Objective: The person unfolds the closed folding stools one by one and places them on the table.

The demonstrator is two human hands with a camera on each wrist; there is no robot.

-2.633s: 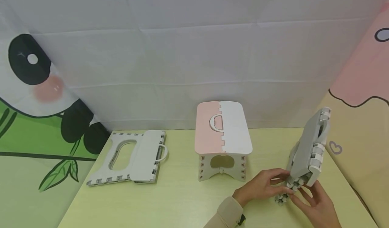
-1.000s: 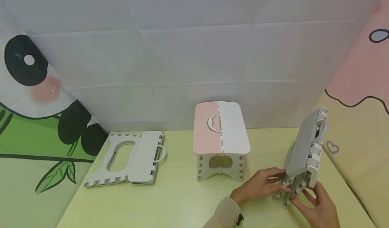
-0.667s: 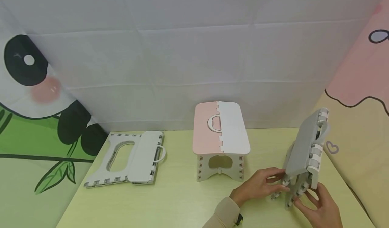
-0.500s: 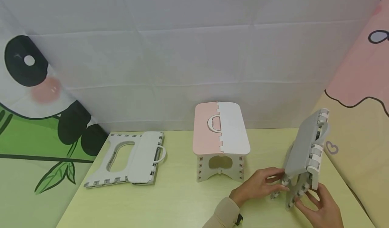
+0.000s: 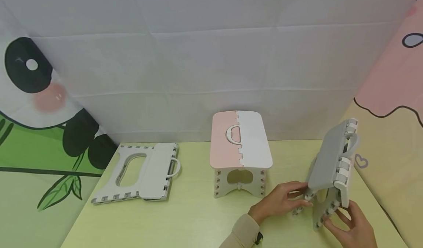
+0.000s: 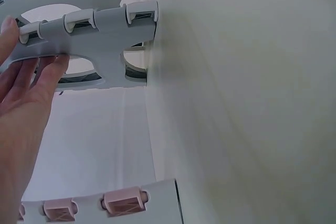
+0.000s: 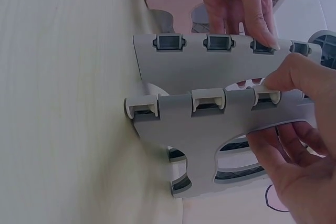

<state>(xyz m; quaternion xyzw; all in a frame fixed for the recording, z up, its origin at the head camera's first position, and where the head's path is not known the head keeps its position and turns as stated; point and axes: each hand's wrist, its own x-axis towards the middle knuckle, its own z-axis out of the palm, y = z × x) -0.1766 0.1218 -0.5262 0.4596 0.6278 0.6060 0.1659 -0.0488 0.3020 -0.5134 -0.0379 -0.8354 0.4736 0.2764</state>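
Note:
A grey-white folding stool (image 5: 325,163) stands partly unfolded at the table's right side, its two seat halves bent in a peak and its leg panels spread apart. My left hand (image 5: 281,200) grips the near edge of the left leg panel, thumb on the hinge edge and fingers through the cutout, as the left wrist view shows with the leg panel (image 6: 79,40). The other leg panel (image 7: 210,124) is held by my right hand (image 5: 351,224), thumb on its edge and fingers in its opening. Part of the stool's far side is hidden.
In the middle of the table (image 5: 185,222) stands an unfolded stool (image 5: 256,141) with a pink and white top. A flat folded white stool (image 5: 153,174) lies at the left. White cloth (image 5: 198,64) hangs behind, and a printed cushion-like drape (image 5: 390,160) borders the right edge.
The stool's two leg panels have spread from nearly together to clearly apart. My right hand has moved slightly right with one panel, and my left hand slightly left with the other.

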